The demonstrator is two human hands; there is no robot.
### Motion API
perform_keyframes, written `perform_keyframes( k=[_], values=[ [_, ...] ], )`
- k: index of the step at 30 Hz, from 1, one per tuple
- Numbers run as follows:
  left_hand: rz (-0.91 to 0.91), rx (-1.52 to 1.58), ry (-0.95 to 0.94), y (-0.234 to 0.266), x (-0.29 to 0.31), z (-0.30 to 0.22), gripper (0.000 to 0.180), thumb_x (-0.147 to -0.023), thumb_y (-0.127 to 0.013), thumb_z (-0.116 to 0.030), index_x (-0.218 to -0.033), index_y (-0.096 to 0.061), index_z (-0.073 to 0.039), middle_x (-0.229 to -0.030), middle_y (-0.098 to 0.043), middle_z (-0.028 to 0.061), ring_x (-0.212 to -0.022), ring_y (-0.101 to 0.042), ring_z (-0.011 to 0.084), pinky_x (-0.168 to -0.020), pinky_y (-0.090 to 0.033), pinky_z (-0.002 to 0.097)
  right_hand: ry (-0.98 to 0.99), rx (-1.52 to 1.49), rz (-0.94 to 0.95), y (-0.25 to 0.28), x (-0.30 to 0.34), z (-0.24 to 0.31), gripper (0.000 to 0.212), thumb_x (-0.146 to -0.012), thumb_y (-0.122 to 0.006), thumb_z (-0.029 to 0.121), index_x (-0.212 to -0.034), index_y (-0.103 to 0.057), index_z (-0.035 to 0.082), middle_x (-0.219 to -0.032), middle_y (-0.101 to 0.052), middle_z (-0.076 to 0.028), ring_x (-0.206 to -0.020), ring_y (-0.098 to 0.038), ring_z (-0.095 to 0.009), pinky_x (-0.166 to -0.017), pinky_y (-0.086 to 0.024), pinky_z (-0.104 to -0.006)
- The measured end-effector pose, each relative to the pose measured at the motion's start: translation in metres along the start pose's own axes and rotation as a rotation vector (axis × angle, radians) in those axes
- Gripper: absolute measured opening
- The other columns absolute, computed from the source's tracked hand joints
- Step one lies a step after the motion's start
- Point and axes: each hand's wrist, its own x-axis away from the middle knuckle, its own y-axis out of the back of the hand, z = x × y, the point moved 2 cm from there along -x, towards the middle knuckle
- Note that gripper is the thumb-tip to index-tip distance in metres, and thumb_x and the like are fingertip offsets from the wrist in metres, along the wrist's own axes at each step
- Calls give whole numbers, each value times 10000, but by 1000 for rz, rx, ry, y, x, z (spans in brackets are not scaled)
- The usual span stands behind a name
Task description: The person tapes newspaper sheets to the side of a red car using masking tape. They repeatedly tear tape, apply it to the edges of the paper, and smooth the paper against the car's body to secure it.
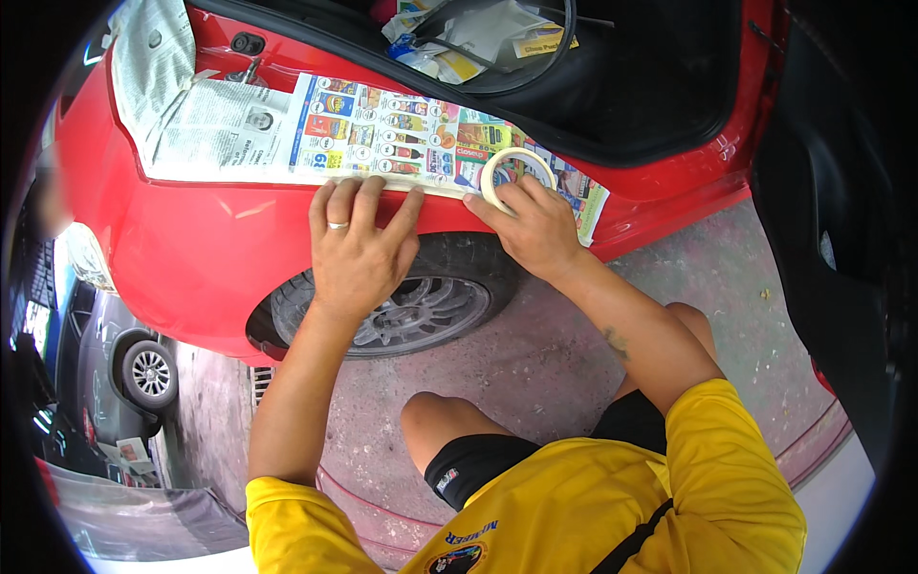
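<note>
My right hand (537, 222) grips a roll of cream masking tape (490, 182) at the right part of the newspaper's lower edge. A strip of the tape (287, 177) runs along that edge, where the paper meets the red car fender (210, 225). With fingers stretched out, my left hand (361, 239) presses on the strip, left of the roll, and holds nothing. The coloured newspaper sheet (368, 129) lies over the top of the panel. Grey printed newspaper (215, 129) continues from it to the far left.
Below my hands is the car's wheel (411, 311). The open door (822, 210) stands at the right. Inside the dark opening lie plastic wrappers (488, 38). A grey car (120, 354) stands at the left, and a floor drain (260, 383) lies near the bumper.
</note>
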Motion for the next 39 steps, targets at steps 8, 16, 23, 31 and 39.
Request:
perform_keyframes(
  k=[8,16,23,31,39],
  values=[
    [76,21,-104,-23,-9,-32,437,-950,-780,-337,-1368,-803,-213,-1381,-650,121,-1340,-570,362,-1206,-434,579,-52,7,90,3,1,4,416,-897,-744,153,-1292,-838,241,-1080,-680,0,-1030,-676,-256,-759,-613,-392],
    [-20,-113,-83,17,-11,24,371,-950,-802,-316,-1306,-853,-220,-1366,-687,116,-1320,-593,364,-1169,-456,569,-214,-9,51,8,32,-20,451,-852,-850,77,-1282,-814,209,-1027,-652,-57,-947,-675,-288,-734,-581,-429],
    [126,88,-199,-19,-21,-32,479,-949,-799,-303,-1390,-785,-116,-1349,-693,107,-1303,-607,332,-1159,-478,519,-265,-91,42,2,51,-31,376,-861,-852,67,-1222,-805,165,-1058,-684,-51,-961,-684,-296,-771,-594,-444],
    [166,85,-203,-31,-19,-40,510,-962,-788,-306,-1432,-761,-110,-1357,-682,105,-1293,-600,329,-1166,-474,505,-184,-32,53,6,58,-27,460,-827,-848,135,-1273,-828,247,-1037,-664,9,-975,-673,-237,-748,-602,-400],
    [175,78,-188,-33,-19,-41,522,-963,-790,-312,-1455,-753,-142,-1367,-666,113,-1299,-588,335,-1152,-475,510,-149,65,7,1,57,-22,486,-793,-854,143,-1268,-852,242,-1011,-679,7,-904,-664,-217,-703,-577,-352]
  ],
)
